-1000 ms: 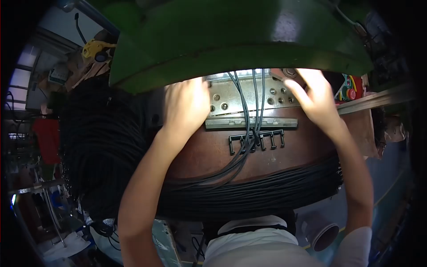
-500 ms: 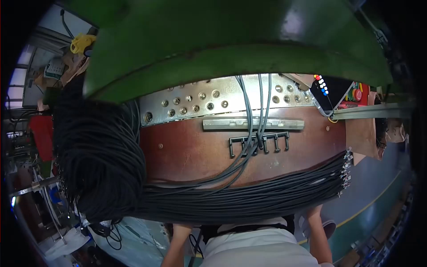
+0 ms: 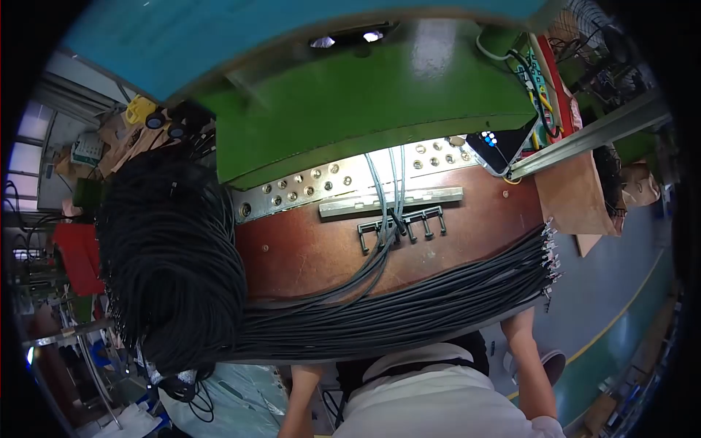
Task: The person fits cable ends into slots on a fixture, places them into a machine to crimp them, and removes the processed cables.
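My left hand (image 3: 305,374) is at the near edge below the black cable bundle (image 3: 394,321), its fingers hidden beneath it. My right hand (image 3: 518,323) is under the bundle's right part, near the metal-tipped cable ends, fingers also hidden. The long bundle lies along the front of the brown work surface (image 3: 292,255) and joins a big coiled heap of cable (image 3: 175,255) at the left. A few cables run up over a black pronged holder (image 3: 423,228) and a metal bar (image 3: 391,203) toward the perforated metal plate (image 3: 292,191).
A green machine housing (image 3: 365,102) overhangs the plate, with a blue panel (image 3: 277,36) above. At the right are a metal rail (image 3: 591,135), brown cardboard (image 3: 577,193) and a black button panel (image 3: 500,150). A red object (image 3: 77,255) stands at the left.
My hands have come down from the metal plate to the near edge under the bundle. The view has shifted, showing more of the machine's top.
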A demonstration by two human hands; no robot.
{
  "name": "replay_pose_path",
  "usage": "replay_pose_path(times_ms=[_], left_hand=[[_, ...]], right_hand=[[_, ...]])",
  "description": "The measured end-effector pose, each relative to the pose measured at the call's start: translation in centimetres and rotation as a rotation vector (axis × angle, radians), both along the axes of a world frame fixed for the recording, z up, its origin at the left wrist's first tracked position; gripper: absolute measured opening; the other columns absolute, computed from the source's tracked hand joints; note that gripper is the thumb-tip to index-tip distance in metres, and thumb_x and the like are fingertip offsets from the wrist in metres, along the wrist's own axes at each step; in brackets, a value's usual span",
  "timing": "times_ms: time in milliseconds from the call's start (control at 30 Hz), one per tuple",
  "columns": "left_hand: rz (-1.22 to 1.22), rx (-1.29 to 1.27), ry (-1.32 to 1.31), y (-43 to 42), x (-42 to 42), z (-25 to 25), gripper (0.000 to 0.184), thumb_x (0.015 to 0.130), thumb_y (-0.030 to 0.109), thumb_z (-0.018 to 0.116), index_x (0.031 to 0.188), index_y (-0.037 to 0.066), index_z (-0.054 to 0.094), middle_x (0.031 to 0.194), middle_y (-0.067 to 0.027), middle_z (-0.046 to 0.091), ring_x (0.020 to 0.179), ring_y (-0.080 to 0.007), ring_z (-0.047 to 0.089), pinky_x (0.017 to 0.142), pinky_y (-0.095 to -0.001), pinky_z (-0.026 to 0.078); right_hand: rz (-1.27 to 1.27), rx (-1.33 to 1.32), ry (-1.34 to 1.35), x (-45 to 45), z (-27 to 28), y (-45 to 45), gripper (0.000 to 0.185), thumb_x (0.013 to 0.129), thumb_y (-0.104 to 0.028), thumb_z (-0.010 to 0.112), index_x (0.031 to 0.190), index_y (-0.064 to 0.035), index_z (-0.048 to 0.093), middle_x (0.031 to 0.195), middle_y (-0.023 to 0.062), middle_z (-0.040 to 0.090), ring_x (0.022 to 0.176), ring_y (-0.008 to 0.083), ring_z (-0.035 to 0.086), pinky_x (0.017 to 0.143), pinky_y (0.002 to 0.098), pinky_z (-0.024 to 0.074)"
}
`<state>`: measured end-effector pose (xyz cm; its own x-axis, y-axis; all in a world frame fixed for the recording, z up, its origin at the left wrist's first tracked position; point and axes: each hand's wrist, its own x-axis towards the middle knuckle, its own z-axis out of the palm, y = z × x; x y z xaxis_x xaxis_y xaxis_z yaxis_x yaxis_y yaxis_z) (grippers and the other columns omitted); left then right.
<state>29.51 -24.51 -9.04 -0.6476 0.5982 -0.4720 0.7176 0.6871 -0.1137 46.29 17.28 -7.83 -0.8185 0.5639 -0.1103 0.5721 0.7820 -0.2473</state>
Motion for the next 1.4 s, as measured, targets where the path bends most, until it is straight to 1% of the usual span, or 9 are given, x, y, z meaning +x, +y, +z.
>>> replay_pose_path(times_ms=[200,267,400,533,667,867,1000,1200,1400], left_hand=[[0.315,0.212,-0.949,7.7,-2.9,13.6,0.050,0.091,0.035,0.053,0.128,0.001,0.050,0.128,-0.0173,0.054,0.114,-0.0351,0.053,0.097,-0.0406,0.042],[0.003,0.639,-1.185,9.8,-3.1,14.4,0.055,0.092,0.039,0.052,0.132,0.002,0.046,0.132,-0.0180,0.050,0.119,-0.0341,0.051,0.098,-0.0393,0.042],[-0.341,1.067,-0.556,19.7,-3.4,15.2,0.072,0.083,0.044,0.059,0.134,-0.004,0.040,0.140,-0.0211,0.039,0.129,-0.0351,0.038,0.104,-0.0457,0.033],[-0.021,0.581,0.000,18.0,-3.6,14.8,0.080,0.076,0.047,0.065,0.132,-0.005,0.041,0.136,-0.0214,0.042,0.127,-0.0338,0.038,0.099,-0.0553,0.031],[-0.076,0.592,0.139,13.1,-5.7,14.5,0.048,0.077,0.023,0.067,0.117,-0.001,0.057,0.112,-0.0151,0.056,0.096,-0.0287,0.053,0.082,-0.0380,0.044],[0.151,0.933,-0.256,13.0,-10.0,14.5,0.018,0.079,0.013,0.068,0.091,0.000,0.063,0.088,-0.0099,0.064,0.073,-0.0256,0.059,0.067,-0.0301,0.047],[0.544,0.693,-0.705,14.2,-11.0,17.1,0.019,0.081,0.014,0.066,0.092,-0.001,0.063,0.073,-0.0125,0.064,0.066,-0.0231,0.064,0.061,-0.0290,0.047],[-0.235,0.753,-0.884,25.1,-7.1,16.6,0.029,0.088,0.028,0.057,0.083,0.000,0.058,0.064,-0.0196,0.060,0.068,-0.0393,0.061,0.065,-0.0458,0.047],[0.506,0.669,-1.876,29.5,-1.7,15.1,0.026,0.094,0.025,0.051,0.081,0.003,0.057,0.053,-0.0004,0.046,0.045,-0.0086,0.039,0.044,-0.0241,0.030]], right_hand=[[0.686,-0.542,-0.629,-6.4,14.4,0.7,0.028,0.078,-0.028,0.068,0.096,-0.0062,0.067,0.090,0.0113,0.068,0.081,0.0323,0.065,0.071,0.0391,0.0523],[0.790,-0.977,-0.072,-12.0,16.4,-0.6,0.019,0.080,-0.021,0.068,0.091,-0.0061,0.067,0.089,0.0122,0.067,0.081,0.0321,0.066,0.071,0.0367,0.0521],[0.529,0.218,0.523,-22.5,11.9,-2.4,0.053,0.068,-0.025,0.076,0.112,-0.0092,0.052,0.102,0.0138,0.050,0.094,0.0303,0.053,0.075,0.0394,0.0458],[0.528,0.173,0.510,-20.3,11.6,-1.2,0.044,0.068,-0.023,0.075,0.103,-0.0095,0.053,0.104,0.0098,0.050,0.093,0.0278,0.051,0.077,0.0403,0.0410],[0.273,-0.162,0.496,-14.7,14.1,3.3,0.012,0.072,-0.004,0.068,0.082,-0.0036,0.061,0.082,0.0103,0.059,0.081,0.0287,0.057,0.068,0.0368,0.0447],[0.328,0.454,0.174,-12.0,23.3,6.8,0.018,0.070,-0.002,0.066,0.088,-0.0010,0.063,0.087,0.0100,0.058,0.085,0.0291,0.058,0.074,0.0382,0.0466],[0.778,0.168,0.342,-19.4,17.1,2.8,0.034,0.074,-0.024,0.070,0.101,-0.0061,0.061,0.098,0.0092,0.059,0.097,0.0290,0.055,0.086,0.0383,0.0445],[0.816,-0.252,0.257,-31.1,11.4,-0.5,0.032,0.088,-0.028,0.053,0.109,-0.0058,0.062,0.103,0.0147,0.064,0.098,0.0344,0.056,0.087,0.0411,0.0425],[0.928,-0.118,0.468,-30.0,7.0,2.7,0.024,0.088,-0.020,0.050,0.103,-0.0072,0.063,0.103,0.0129,0.063,0.100,0.0310,0.056,0.086,0.0391,0.0433]])
